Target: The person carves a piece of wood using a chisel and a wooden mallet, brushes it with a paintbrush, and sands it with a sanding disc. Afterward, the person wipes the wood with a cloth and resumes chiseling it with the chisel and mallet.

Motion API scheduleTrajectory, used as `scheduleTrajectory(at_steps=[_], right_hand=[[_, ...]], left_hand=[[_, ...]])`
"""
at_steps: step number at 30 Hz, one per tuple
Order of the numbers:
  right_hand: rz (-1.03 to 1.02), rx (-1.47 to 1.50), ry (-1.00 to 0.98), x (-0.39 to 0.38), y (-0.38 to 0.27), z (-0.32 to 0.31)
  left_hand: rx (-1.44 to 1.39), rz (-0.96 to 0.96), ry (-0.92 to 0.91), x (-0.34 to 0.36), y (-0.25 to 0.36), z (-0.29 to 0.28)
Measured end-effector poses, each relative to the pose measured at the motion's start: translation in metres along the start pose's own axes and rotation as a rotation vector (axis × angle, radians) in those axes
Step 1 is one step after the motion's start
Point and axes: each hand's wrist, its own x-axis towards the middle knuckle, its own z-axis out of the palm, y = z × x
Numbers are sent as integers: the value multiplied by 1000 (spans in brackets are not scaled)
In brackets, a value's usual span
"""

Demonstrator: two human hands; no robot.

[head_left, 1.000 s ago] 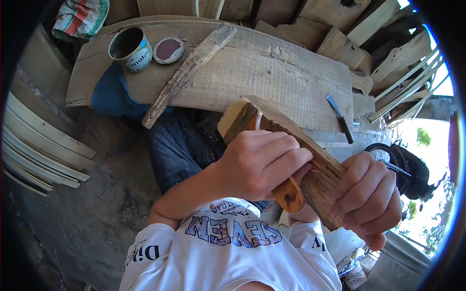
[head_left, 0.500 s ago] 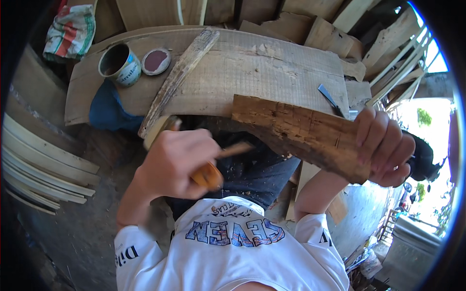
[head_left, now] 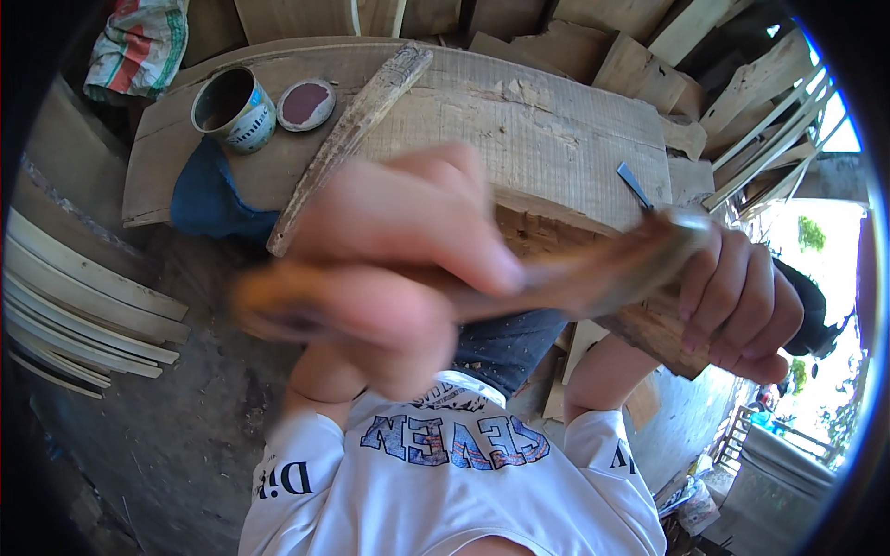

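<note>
My left hand (head_left: pixel 389 241), raised toward the camera and badly blurred, is closed round an orange-handled brush (head_left: pixel 269 301) that slants rightward across the view. My right hand (head_left: pixel 742 296) grips a rough brown wood piece (head_left: pixel 538 227), partly hidden behind the brush. Beyond them, a pale board (head_left: pixel 556 130) bears an open tin can (head_left: pixel 246 125), a round lid with a reddish-brown face (head_left: pixel 306 104), a long weathered wood strip (head_left: pixel 385 88) lying diagonally and a flat-bladed tool (head_left: pixel 630 181). A blue cloth (head_left: pixel 213 204) hangs at the board's near left edge.
Several curved pale strips (head_left: pixel 93 315) are stacked at left above the concrete floor (head_left: pixel 167 445). A printed sack (head_left: pixel 134 46) lies at back left. Wood offcuts (head_left: pixel 640 74) and thin slats (head_left: pixel 788 157) crowd the back right. A dark wheeled vehicle (head_left: pixel 807 306) stands by the bright opening at right.
My left hand swung left and away from the wood, then rose toward the camera and rightward, carrying the brush. My right hand lifted with the wood piece, which turned flatter.
</note>
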Motion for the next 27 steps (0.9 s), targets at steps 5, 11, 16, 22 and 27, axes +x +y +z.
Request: scheduleTrajectory(at_steps=[5,11,16,22,27], right_hand=[[-6,-180,228,-16,-6,9],[6,-149,293,-11,-3,6],[82,-81,210,-10,-11,-17],[161,60,14,-1,-5,-32],[128,145,50,2,0,-34]], left_hand=[[226,-69,-57,-36,-38,-42],[21,225,-244,-12,-18,-3],[227,310,-252,-2,-11,-25],[145,324,-480,11,-29,-17],[206,140,-305,11,-19,-19]])
